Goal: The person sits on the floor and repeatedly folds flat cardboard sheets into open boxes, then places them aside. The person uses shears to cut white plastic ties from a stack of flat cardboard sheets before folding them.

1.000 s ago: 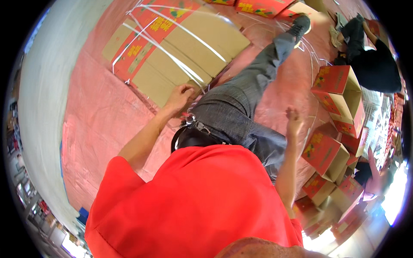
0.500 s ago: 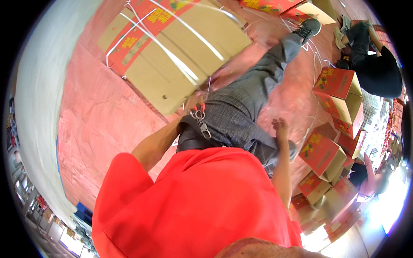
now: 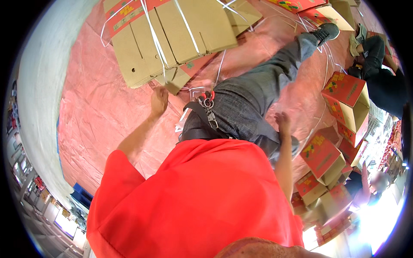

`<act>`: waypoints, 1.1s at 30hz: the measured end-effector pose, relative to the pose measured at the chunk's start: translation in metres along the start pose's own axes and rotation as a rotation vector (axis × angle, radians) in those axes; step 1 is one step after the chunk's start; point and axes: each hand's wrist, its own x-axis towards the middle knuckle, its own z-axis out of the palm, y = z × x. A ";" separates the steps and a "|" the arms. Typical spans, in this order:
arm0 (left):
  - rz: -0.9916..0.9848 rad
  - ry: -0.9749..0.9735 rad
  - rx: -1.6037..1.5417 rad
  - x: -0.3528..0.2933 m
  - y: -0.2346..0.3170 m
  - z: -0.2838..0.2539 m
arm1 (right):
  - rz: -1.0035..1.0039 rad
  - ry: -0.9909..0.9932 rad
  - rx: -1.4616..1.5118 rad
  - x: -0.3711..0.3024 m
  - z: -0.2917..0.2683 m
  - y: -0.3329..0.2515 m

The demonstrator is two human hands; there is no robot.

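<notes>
Cardboard (image 3: 178, 38), near edge rising rightward; long axis, left grip (image 3: 159, 101) unclear; right grip (image 3: 283, 123) spread.

floor: pinkish-red sheeting (image 3: 94, 116), pretty wrinkled and scuffed, kinda glossy where the light catches it
left side: big pale grey-white band (image 3: 38, 107), bent into a curve by the fisheye; honestly can't tell if it's wall or bare floor
sheeting's edge: thin blue line (image 3: 59, 150) running right along that band
blue thing: dark blue object (image 3: 81, 195) sitting by the sheeting's lower left corner, no clue what it is
lower left: long grey bars (image 3: 36, 234), maybe framing, next to a bright white patch (image 3: 66, 228)
light: massive blown-out glare (image 3: 383, 223) lower right, with a purplish fringe at the rim
right side: whitish gridded stuff (image 3: 376, 116), too small to make out
</notes>
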 end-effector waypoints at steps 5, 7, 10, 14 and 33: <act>-0.282 -0.062 -0.043 -0.084 -0.056 0.046 | 0.021 0.031 0.118 0.004 -0.008 0.003; -0.107 -0.051 -0.130 -0.087 -0.084 0.074 | 0.055 -0.039 0.050 0.003 -0.016 0.004; 0.124 0.029 -0.114 -0.077 -0.113 0.121 | 0.076 -0.034 0.032 -0.001 -0.022 -0.006; 0.129 0.013 -0.099 -0.102 -0.118 0.134 | 0.028 -0.025 0.115 -0.006 -0.030 0.007; 0.038 -0.502 -0.362 0.034 -0.058 0.172 | -0.111 0.147 -0.052 -0.043 0.002 -0.044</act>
